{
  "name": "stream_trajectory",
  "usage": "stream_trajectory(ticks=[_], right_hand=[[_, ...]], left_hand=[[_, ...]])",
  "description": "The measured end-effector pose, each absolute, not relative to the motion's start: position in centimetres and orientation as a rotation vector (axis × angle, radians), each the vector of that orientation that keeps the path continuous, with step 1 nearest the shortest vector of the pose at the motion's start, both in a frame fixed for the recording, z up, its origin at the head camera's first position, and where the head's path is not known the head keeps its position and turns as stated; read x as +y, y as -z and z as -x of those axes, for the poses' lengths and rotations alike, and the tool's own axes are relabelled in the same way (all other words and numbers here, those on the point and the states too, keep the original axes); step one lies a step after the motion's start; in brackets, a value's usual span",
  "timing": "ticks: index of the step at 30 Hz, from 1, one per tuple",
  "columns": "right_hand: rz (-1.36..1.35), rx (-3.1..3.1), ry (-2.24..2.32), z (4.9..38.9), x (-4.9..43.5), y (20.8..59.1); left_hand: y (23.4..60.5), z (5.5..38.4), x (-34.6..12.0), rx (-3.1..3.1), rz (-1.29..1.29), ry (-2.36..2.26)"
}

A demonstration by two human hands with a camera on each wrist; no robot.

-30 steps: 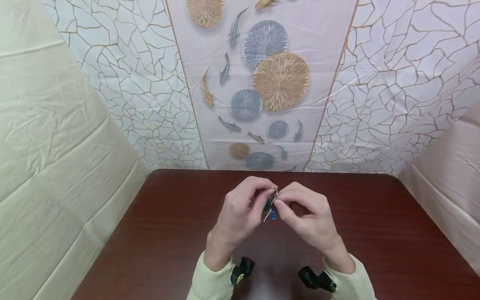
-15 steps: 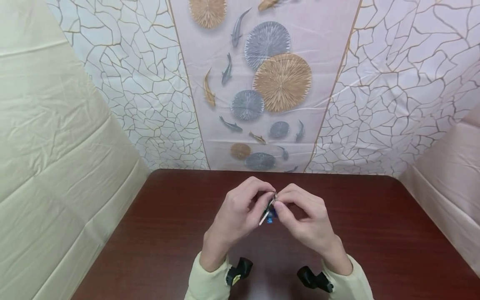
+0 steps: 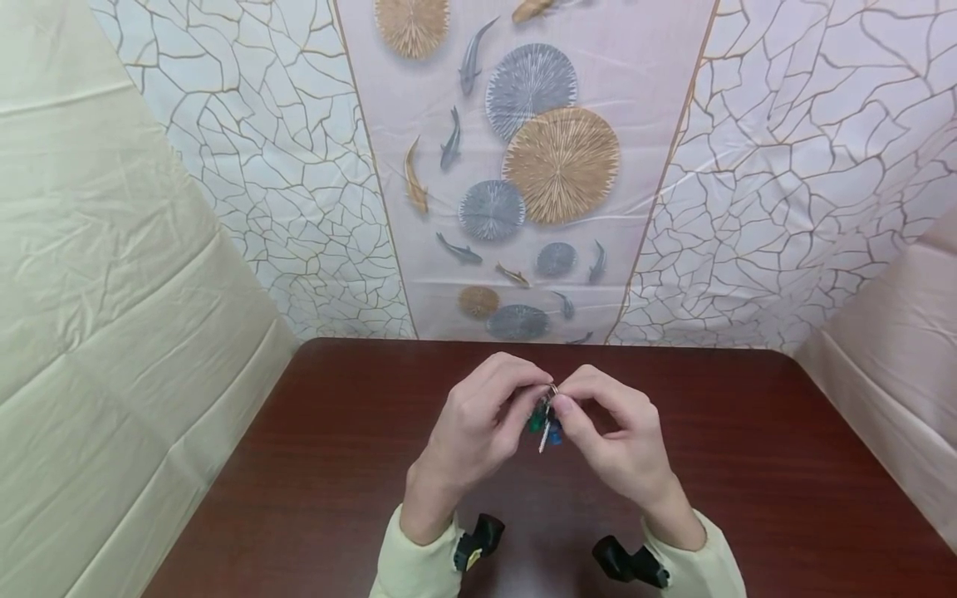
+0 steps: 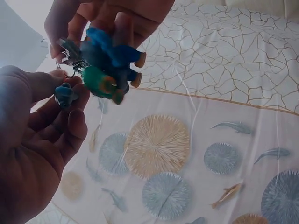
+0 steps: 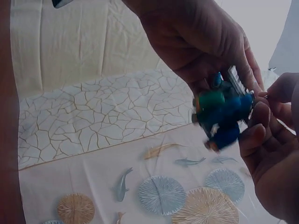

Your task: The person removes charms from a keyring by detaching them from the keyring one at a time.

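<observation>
Both hands were raised over the dark red-brown table (image 3: pixel 321 465), near its middle, with the fingertips almost meeting. The left hand (image 3: pixel 474 428) had thumb and index finger drawn together in a pinch at a thin metal ring (image 3: pixel 554 388). The right hand (image 3: pixel 619 428) was likewise nearly closed at the tips, thumb and index finger pinching the ring from the other side; the exact contact of each fingertip was partly hidden. The ring sat between the two pinches, held up off the table. From it hung a silver key (image 3: pixel 544 435), blade slanting down in the head view, with a green trinket (image 3: pixel 536 418) on the left-hand side and a blue trinket (image 3: pixel 555 434) on the right-hand side. In both wrist views the trinkets clustered close together, blue and green with small orange parts; their finer shapes were blurred. Pale yellow sleeves (image 3: pixel 417 555) covered the forearms, and a black wrist device (image 3: pixel 478 541) showed at the left cuff, a second (image 3: pixel 630 563) at the right. Behind the table stood a patterned cloth (image 3: pixel 583 299) printed with discs and fish, flanked by gold crackle lines on white.
</observation>
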State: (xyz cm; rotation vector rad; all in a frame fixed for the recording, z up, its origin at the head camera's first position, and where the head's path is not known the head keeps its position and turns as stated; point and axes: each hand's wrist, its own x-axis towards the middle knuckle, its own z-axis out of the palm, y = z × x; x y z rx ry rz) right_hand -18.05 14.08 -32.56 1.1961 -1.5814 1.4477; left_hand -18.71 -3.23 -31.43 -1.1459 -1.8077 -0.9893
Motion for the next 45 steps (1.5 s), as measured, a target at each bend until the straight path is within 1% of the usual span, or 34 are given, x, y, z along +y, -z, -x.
stream_trajectory(ticks=[6, 16, 23, 31, 39, 45], right_hand=[[-1.228, -1.509, -1.408, 17.8, 13.6, 31.9], [-1.224, -1.470, -1.355, 18.1, 13.5, 32.0], [-1.244, -1.547, -1.408, 18.2, 14.0, 32.4], [-1.169, -1.681, -1.522, 18.2, 14.6, 32.8], [-1.236, -1.662, -1.580, 18.0, 15.0, 32.7], [-1.234, -1.636, -1.560, 18.1, 15.0, 32.8]], left_hand=[[31.4, 18.6, -3.1, -1.793, 1.128, 1.008], [31.6, 18.6, -3.2, -1.863, 1.079, 1.086], [31.4, 18.6, -3.2, -1.849, 1.144, 1.027], [31.2, 18.7, -3.1, -1.806, 1.206, 0.947], [31.4, 18.8, -3.1, -1.816, 1.212, 1.015], [31.6, 18.7, -3.1, -1.857, 1.174, 1.055]])
